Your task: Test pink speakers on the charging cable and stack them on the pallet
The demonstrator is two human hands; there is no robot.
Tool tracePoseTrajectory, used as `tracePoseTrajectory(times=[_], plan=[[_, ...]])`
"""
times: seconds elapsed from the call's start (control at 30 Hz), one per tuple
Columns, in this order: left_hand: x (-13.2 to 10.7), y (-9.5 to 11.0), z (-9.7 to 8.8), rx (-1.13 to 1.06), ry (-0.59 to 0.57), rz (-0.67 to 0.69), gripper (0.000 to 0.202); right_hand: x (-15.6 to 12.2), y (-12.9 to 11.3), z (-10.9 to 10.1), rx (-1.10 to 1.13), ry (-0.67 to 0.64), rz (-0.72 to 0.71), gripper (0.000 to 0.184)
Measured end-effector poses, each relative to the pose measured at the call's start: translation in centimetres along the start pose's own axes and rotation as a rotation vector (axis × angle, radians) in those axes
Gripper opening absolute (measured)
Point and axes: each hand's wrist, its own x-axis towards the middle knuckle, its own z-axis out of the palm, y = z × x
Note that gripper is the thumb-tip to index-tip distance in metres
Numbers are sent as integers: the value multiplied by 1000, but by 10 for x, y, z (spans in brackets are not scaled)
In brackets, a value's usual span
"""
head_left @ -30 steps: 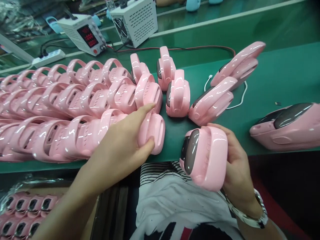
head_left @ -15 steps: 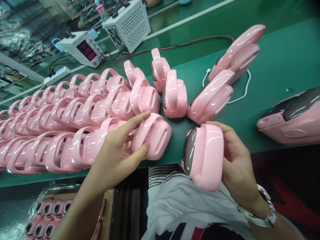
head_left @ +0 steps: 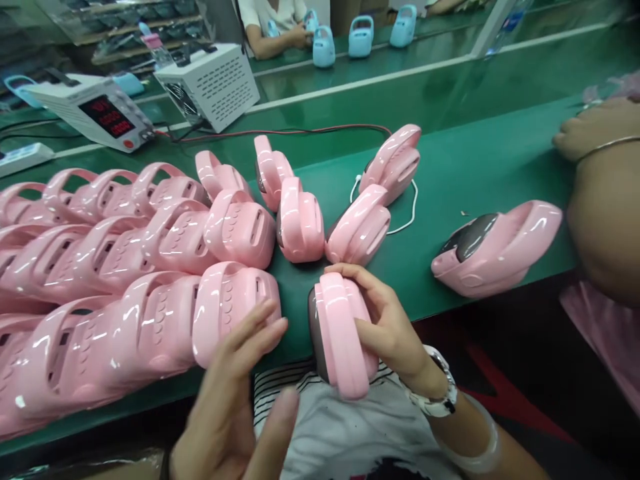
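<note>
A glossy pink handled device (head_left: 338,333) with a dark front panel is gripped in my right hand (head_left: 397,333). It is tilted just over the bench's near edge, with the handle side facing me and the dark panel to the left. My left hand (head_left: 227,407) is open, fingers spread, holding nothing. Its fingertips are in front of the nearest pink device in the front row (head_left: 235,300); whether they touch it I cannot tell. More pink devices (head_left: 303,223) stand just behind the one in my right hand.
Rows of similar pink devices (head_left: 115,250) fill the left of the green bench (head_left: 410,280). One pink device (head_left: 495,250) lies at right, near another person's arm (head_left: 607,193). A white cable (head_left: 413,210), a power supply (head_left: 100,113) and a grey vented box (head_left: 215,83) are farther back.
My left hand has let go of the pink device at the end of the front row and drawn back, opening. My right hand has turned its device. The view has shifted right.
</note>
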Motion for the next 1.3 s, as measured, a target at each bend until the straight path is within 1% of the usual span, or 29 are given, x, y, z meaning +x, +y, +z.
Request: tracePoseTrajectory(times=[0.07,0.1,0.17,0.23,0.33,0.43,0.57,0.77,0.93,1.0,1.07,1.13,1.2,1.3], plan=[[-5,-3,24,-96,-36,-69,36,0,0,-1,8,-12,16,46],[-6,-5,32,-136,-87,-63,37,-1,0,-1,12,-17,21,45],[-7,-11,40,-181,-174,-6,40,-1,0,-2,19,-26,28,44],[-6,-19,40,-195,-198,23,38,-1,0,-2,22,-29,28,44],[-5,-27,35,-188,-210,3,34,-1,0,0,28,-21,27,44],[-2,-33,34,-152,-200,30,33,1,0,2,28,-13,21,43],[1,-39,39,-127,-174,68,30,4,1,3,39,2,-5,44],[1,-41,51,-145,-63,20,23,2,4,4,87,48,-26,44],[0,-50,59,-185,-61,101,29,1,4,6,89,71,-48,43],[0,-52,59,-189,-62,98,29,2,3,6,78,78,-46,43],[1,-53,59,-187,-53,68,28,2,3,7,68,85,-45,44],[2,-55,58,-173,-29,39,27,1,6,7,72,83,-48,45],[6,-58,57,-169,-21,47,28,-2,14,7,106,71,-47,49],[13,-66,53,-157,-70,94,27,-10,27,1,177,37,-37,60]])
